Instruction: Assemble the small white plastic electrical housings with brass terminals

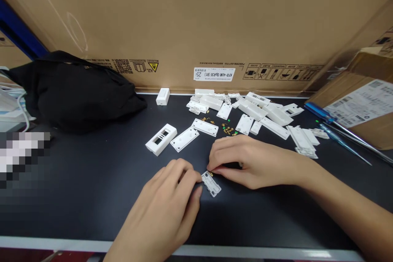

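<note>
White plastic plate lay slantwise against the left hand, its upper end at the right hand pinching a brass clip.

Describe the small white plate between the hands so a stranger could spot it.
On the dark bench, below the scattered white parts, find the left hand and right hand. The plate lies between them, set apart from the others, a brass contact at its end.

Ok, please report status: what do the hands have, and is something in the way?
Left hand touching white plastic plate. Right hand pinching small brass contact at plate's end. White housing parts lie beyond hands.
</note>
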The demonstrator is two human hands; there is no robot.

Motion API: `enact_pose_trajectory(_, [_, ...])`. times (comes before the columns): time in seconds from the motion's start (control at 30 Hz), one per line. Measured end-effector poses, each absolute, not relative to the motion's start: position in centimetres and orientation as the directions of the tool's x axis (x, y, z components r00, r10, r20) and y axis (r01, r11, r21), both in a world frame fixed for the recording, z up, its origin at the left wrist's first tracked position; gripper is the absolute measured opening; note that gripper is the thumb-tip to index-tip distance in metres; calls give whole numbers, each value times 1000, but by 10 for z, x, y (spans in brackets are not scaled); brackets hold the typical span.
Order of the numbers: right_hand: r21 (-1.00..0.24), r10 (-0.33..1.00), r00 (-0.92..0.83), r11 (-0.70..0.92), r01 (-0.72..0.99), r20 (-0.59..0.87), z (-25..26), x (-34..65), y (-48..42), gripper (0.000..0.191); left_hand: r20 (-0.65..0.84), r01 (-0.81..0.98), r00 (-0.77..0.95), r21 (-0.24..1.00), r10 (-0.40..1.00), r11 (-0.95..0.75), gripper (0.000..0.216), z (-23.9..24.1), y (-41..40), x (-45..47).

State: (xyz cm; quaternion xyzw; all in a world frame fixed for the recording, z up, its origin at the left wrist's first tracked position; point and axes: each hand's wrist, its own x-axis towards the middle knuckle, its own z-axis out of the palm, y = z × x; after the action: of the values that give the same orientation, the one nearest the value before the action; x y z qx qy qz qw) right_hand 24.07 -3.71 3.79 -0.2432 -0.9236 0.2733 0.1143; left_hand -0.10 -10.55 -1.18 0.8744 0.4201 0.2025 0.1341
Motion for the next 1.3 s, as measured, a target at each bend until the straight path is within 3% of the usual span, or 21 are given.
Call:
enact_pose_trajectory(0.2, [-558,513,-856,729,395,65,40,241,-37,18,285,672,569,379,771,-636,22,-11,-105,-2])
enact_pose_trajectory(0.6, [-571,470,-882,735,366,40,42,240,-44,21,250,608,621,445,743,-658,10,-9,-105,1])
enact_pose_trajectory(1.1, [-443,437,-898,816,370,55,43,238,-49,19,253,584,619,484,744,-651,8,-9,-104,1])
enact_pose_trajectory(1.3, [-286,402,-914,883,372,52,44,235,-54,21,244,579,620,498,745,-645,8,-9,-104,1])
